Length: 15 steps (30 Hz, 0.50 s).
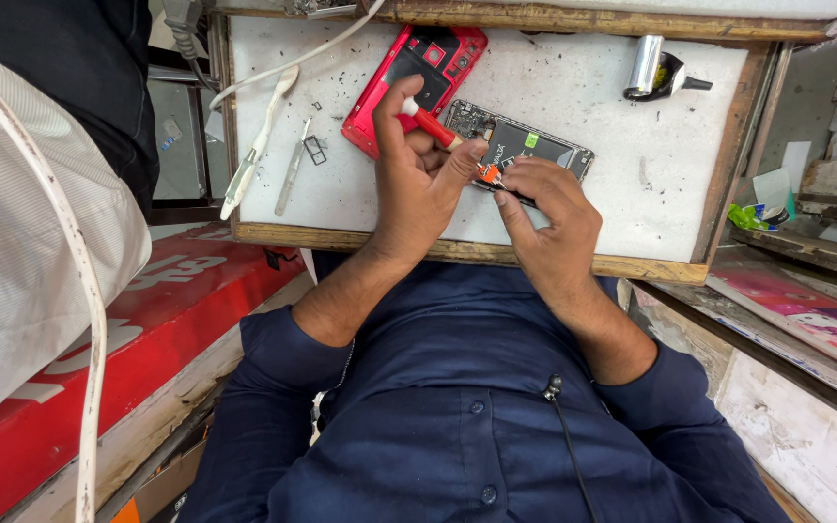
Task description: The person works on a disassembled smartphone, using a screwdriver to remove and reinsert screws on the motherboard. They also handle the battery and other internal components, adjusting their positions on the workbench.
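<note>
- Nearest the camera is the person's dark blue shirt (457, 426), buttoned, with a small black clip microphone (553, 389) and its thin cord on the chest; both sleeves are pushed up the forearms.
- Left hand (417, 179) is closed around a red-handled screwdriver (435, 126); the forefinger rests on its white end cap and the thumb presses the shaft, so the tool slants down to the right.
- Right hand (549, 208) rests its fingertips on the near edge of an opened smartphone (520, 147), pinning it flat to the tabletop (622, 184); the fingers are bent and close together, gripping nothing.
- Both hands sit close together, almost touching, over the phone; the orange screwdriver tip meets the phone between the left thumb and the right forefinger.
- Opened phone lies near the middle of the white, scuffed tabletop, black inside parts facing up.
- Red back cover (417, 73) lies just beside it to the left, inner face up, partly under the left hand.
- Further left lie metal tweezers (294, 165), a small metal tray part (315, 149) and a white plastic prying tool (259, 140).
- Shiny metal cylinder with a black nozzle (656, 70) lies at the far right corner.
- White cable (70, 242) crosses the left side of the view.
</note>
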{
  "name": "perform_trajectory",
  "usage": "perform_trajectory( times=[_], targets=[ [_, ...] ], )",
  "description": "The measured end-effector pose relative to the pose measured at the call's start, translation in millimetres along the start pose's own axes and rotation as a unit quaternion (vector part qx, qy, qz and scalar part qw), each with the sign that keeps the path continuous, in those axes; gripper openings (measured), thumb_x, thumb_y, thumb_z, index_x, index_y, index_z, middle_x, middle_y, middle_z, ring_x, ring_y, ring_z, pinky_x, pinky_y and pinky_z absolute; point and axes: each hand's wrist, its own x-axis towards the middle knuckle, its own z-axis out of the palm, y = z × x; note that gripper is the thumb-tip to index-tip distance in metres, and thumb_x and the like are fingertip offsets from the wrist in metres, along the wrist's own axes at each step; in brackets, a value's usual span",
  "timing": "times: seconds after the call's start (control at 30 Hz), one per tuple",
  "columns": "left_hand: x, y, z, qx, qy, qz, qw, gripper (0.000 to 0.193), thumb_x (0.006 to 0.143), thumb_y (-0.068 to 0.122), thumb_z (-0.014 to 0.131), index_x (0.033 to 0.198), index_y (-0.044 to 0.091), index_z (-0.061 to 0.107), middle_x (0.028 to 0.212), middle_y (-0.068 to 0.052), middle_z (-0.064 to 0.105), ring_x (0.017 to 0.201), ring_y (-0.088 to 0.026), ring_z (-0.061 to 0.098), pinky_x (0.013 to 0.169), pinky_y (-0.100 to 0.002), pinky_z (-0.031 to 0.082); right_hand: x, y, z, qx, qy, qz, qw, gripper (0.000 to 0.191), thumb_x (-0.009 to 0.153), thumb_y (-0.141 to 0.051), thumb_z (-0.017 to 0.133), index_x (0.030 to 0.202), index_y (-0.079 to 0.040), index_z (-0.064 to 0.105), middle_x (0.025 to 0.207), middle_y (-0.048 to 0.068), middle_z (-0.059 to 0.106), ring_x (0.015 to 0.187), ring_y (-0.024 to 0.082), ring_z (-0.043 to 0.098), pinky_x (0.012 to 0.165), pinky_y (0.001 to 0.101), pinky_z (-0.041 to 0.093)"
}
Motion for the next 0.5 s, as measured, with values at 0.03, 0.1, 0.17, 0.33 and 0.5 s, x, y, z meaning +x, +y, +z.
perform_trajectory(
  times=[0.03, 0.1, 0.17, 0.33, 0.5],
  targets=[
    [-0.2, -0.1, -0.4, -0.006, -0.002, 0.000, 1.000, 0.075, 0.103, 0.015, 0.077, 0.155, 0.011, 0.023, 0.105, -0.008, 0.062, 0.096, -0.013, 0.071, 0.085, -0.028, 0.066, 0.1, 0.5, 0.5, 0.003, 0.001, 0.000, 1.000, 0.015, 0.094, 0.000, 0.080, 0.108, -0.002, 0.073, 0.113, 0.013, 0.074, 0.118, 0.027, 0.071, 0.103, 0.0371, 0.058],
    [-1.5, -0.4, -0.9, 0.001, -0.005, 0.004, 1.000, 0.075, 0.104, 0.016, 0.076, 0.155, 0.011, 0.022, 0.105, -0.008, 0.062, 0.096, -0.013, 0.072, 0.084, -0.028, 0.066, -0.1, 1.4, 1.0, 0.005, 0.002, 0.002, 1.000, 0.013, 0.095, 0.000, 0.080, 0.106, -0.002, 0.073, 0.111, 0.013, 0.074, 0.118, 0.027, 0.071, 0.103, 0.0372, 0.058],
    [-3.4, -1.2, -1.0, 0.025, -0.006, 0.013, 1.000, 0.076, 0.104, 0.017, 0.076, 0.155, 0.011, 0.021, 0.104, -0.009, 0.064, 0.096, -0.013, 0.073, 0.084, -0.028, 0.066, -0.5, 2.1, 1.1, 0.004, 0.003, 0.004, 1.000, 0.012, 0.095, 0.001, 0.080, 0.105, -0.002, 0.073, 0.111, 0.012, 0.075, 0.119, 0.027, 0.071, 0.103, 0.0371, 0.058],
    [-6.5, -4.1, -0.8, 0.049, -0.008, 0.041, 0.998, 0.075, 0.104, 0.018, 0.076, 0.155, 0.012, 0.021, 0.102, -0.008, 0.065, 0.094, -0.013, 0.073, 0.082, -0.028, 0.065, -2.4, 2.9, 0.2, 0.006, 0.001, 0.002, 1.000, 0.014, 0.093, 0.000, 0.080, 0.106, -0.001, 0.073, 0.111, 0.013, 0.074, 0.118, 0.027, 0.071, 0.103, 0.0376, 0.057],
    [-5.9, -7.4, -1.6, 0.059, -0.015, 0.050, 0.997, 0.075, 0.105, 0.017, 0.076, 0.155, 0.012, 0.021, 0.099, -0.007, 0.067, 0.094, -0.013, 0.075, 0.081, -0.027, 0.067, -3.2, 6.5, 1.4, 0.018, -0.003, 0.004, 1.000, 0.011, 0.096, -0.001, 0.080, 0.105, -0.002, 0.073, 0.111, 0.011, 0.074, 0.120, 0.027, 0.071, 0.103, 0.0374, 0.058]
  ],
)
